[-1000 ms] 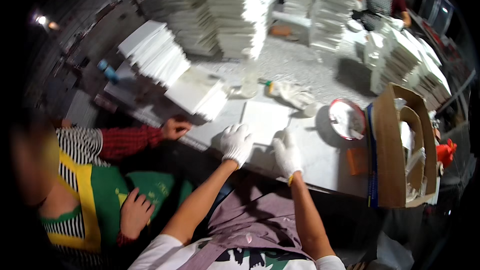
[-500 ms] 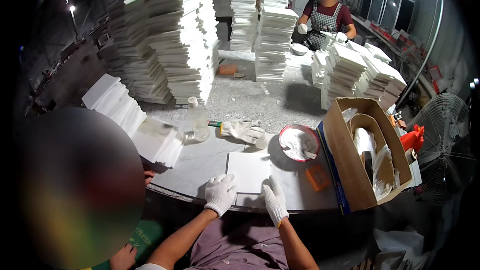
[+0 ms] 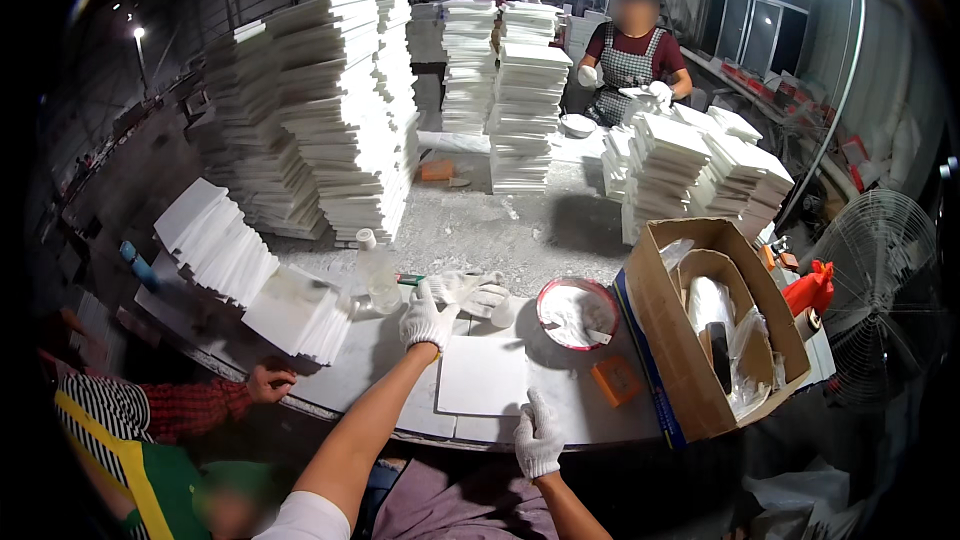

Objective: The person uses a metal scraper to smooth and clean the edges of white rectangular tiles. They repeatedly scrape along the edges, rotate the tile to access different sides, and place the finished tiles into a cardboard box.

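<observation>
A square white tile [image 3: 481, 377] lies flat near the table's front edge. My left hand [image 3: 427, 324], in a white knit glove, is over the tile's far left corner, fingers stretched forward. Just ahead of it lie a loose white work glove [image 3: 478, 297] and a green handle [image 3: 408, 280], partly hidden. Whether my fingertips touch them I cannot tell. My right hand [image 3: 540, 436], also gloved, is at the tile's near right corner, fingers partly curled, with nothing visible in it. Beyond the tile stands a small whitish cup [image 3: 503, 314].
Right of the tile are a red-rimmed bowl of white paste [image 3: 577, 313], an orange block [image 3: 616, 381] and a cardboard box [image 3: 655, 340]. A clear bottle [image 3: 380, 285] and leaning tiles [image 3: 300, 310] are left. Tall tile stacks [image 3: 345, 110] rise behind. A co-worker's hand [image 3: 270, 381] is at the left edge.
My left hand has left the tile's near left side and reached forward toward the loose glove. My right hand stays near the tile's right corner, its fingers more curled. The view has shifted.
</observation>
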Motion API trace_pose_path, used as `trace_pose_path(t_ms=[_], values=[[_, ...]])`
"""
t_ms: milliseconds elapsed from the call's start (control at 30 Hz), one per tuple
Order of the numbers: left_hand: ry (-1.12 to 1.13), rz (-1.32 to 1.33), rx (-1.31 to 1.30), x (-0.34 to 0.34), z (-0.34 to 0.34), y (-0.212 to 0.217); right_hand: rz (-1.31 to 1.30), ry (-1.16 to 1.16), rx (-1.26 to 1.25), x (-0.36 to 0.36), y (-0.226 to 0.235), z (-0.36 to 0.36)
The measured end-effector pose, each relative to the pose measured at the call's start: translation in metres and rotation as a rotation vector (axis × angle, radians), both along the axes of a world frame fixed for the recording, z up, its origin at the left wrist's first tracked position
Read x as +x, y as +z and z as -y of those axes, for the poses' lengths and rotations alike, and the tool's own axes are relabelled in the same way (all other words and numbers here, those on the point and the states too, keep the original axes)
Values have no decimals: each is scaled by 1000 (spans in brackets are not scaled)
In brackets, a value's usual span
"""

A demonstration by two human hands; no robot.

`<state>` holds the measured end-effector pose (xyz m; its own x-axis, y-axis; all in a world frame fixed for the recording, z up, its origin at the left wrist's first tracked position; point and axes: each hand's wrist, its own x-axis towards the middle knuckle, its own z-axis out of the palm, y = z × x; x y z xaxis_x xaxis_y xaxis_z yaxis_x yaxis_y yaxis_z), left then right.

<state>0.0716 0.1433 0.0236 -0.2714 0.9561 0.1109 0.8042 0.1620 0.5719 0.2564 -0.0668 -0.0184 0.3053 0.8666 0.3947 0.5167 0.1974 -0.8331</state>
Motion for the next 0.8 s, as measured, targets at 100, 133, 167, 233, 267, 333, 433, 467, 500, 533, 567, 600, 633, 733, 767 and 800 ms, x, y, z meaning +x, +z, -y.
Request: trace_pose_path(t_ms=[100, 133, 167, 233, 267, 333, 433, 467, 500, 533, 567, 600, 633, 733, 767, 800], values=[[26, 7, -101, 2, -17, -5, -6, 5, -13, 0, -5, 1], [94, 1, -149, 9, -18, 0, -2, 6, -18, 1, -6, 1], [90, -5, -176, 9, -22, -1, 2, 7, -23, 2, -6, 2], [90, -21, -225, 4, -32, -6, 29, 7, -35, 2, -12, 2], [110, -24, -195, 3, -35, -11, 47, 11, -45, 3, -15, 2], [98, -46, -174, 5, -36, -16, 76, 7, -28, 4, -20, 2], [22, 68, -28, -1, -39, -29, 77, 5, 53, 1, -22, -1], [-11, 128, 37, -6, -39, -35, 61, 13, 63, -1, -21, -2], [9, 155, 32, -3, -35, -29, 51, 15, 65, 0, -22, -2], [38, 178, 19, 3, -30, -15, 33, 20, 73, 0, -23, -2], [67, 199, -5, 10, -24, -4, 14, 25, 69, 2, -26, -2], [72, 150, -49, 13, -20, 4, 42, 20, 94, 4, -33, -5], [80, 100, -97, 14, -19, 11, 24, 39, 57, 6, -40, -5], [10, 21, -48, 14, -17, 14, -25, 54, 1, 6, -47, -3], [-36, 22, 29, 13, -17, 12, -17, 52, 16, 4, -37, -3], [-170, -62, -53, 11, -22, 13, -65, 73, -2, 2, -27, -2]])
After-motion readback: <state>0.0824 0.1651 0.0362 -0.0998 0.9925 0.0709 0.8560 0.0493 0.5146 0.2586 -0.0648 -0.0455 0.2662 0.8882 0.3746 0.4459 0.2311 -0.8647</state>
